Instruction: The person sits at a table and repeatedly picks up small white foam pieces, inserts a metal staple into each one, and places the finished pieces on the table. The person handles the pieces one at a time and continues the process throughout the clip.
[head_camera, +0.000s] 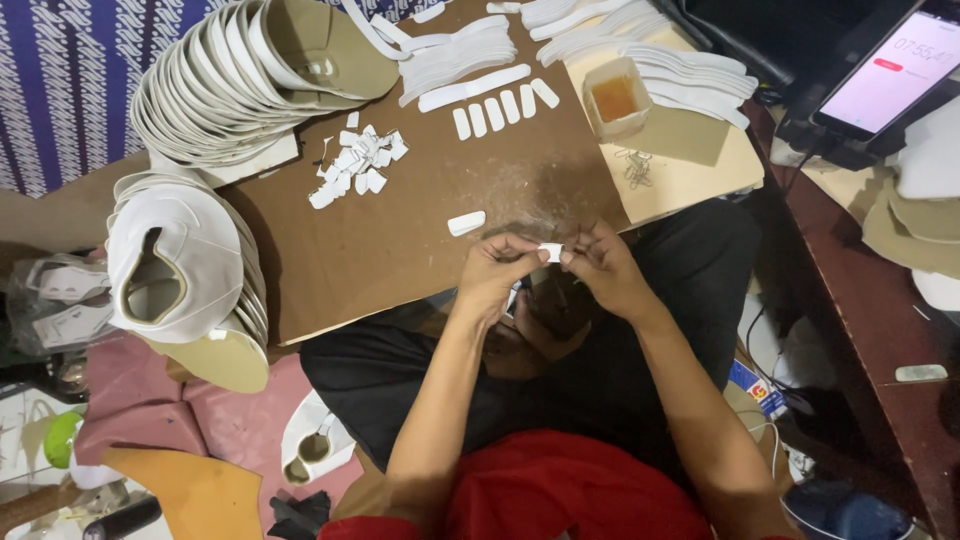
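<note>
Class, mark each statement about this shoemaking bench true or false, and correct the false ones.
1. Both hands pinch one small white tab. True: left hand, right hand.
2. The small plastic cup holds blue liquid. False: it is amber.
3. A row of short white strips lies on the brown board. True.
4. The pile of small white scraps sits on the floor. False: it lies on the board.

The small white strip (551, 252) is mostly hidden between the fingertips of the left hand (493, 272) and right hand (603, 270). The phone (893, 70) is cut off by the top-right edge. The paper clips (636, 168) are too small to count.
</note>
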